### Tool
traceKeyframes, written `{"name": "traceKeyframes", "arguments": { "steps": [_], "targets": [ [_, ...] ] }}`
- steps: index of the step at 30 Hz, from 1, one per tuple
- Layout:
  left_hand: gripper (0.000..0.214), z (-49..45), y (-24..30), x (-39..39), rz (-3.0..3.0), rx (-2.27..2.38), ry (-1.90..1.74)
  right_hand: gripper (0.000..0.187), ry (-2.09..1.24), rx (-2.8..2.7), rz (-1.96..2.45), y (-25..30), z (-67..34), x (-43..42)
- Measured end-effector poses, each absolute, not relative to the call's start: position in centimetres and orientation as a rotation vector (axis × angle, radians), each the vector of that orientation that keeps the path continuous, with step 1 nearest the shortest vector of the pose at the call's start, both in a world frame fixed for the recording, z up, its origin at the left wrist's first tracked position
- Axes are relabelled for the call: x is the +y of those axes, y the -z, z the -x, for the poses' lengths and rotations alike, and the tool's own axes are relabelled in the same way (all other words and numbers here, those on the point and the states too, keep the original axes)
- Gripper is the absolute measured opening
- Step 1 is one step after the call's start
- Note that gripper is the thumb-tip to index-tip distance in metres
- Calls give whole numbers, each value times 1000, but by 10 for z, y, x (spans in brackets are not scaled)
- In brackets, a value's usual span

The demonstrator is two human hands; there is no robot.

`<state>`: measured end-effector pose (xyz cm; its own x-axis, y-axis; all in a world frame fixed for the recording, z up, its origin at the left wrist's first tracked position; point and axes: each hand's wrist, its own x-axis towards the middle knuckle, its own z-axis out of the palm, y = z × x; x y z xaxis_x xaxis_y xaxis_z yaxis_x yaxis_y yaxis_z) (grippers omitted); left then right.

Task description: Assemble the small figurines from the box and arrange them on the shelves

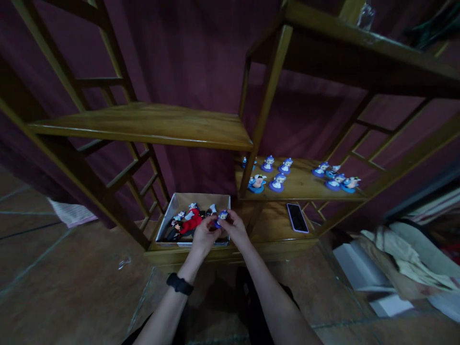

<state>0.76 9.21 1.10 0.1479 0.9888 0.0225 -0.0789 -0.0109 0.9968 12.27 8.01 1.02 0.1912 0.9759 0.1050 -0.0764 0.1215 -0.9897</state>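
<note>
Between my two hands, over the right end of an open box, is a small figurine (222, 217) with purple hair. My left hand (206, 232) closes on it from the left, and my right hand (235, 227) grips it from the right. The white-edged cardboard box (168, 209) holds several more figurines, among them one in red (192, 222). On the shelf to the right stand several similar purple and white figurines (278, 182), along with a blue-based one (257, 183).
A wooden shelf unit (143, 125) with posts and a higher board surrounds the work area. A phone (297, 218) lies on the lower board at right. On the floor at right are white boxes (362, 266) and cloth (398, 249).
</note>
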Motion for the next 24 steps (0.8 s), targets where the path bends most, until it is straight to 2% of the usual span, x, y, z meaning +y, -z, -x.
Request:
{"name": "traceKeyframes", "arguments": {
  "steps": [8, 15, 20, 24],
  "targets": [
    [43, -7, -2, 85, -1340, 964, -1000, 34, -950, -1217, 1224, -15, -133, 57],
    [52, 3, -35, 67, -1306, 824, -825, 31, -965, -1204, 1232, -22, -144, 31],
    [53, 16, -52, 64, -1222, 802, -818, 34, -1098, -1237, 1141, -76, -172, -19],
    [51, 19, -50, 66, -1220, 861, -846, 38, -882, -1195, 1152, -144, -224, -36]
  ]
}}
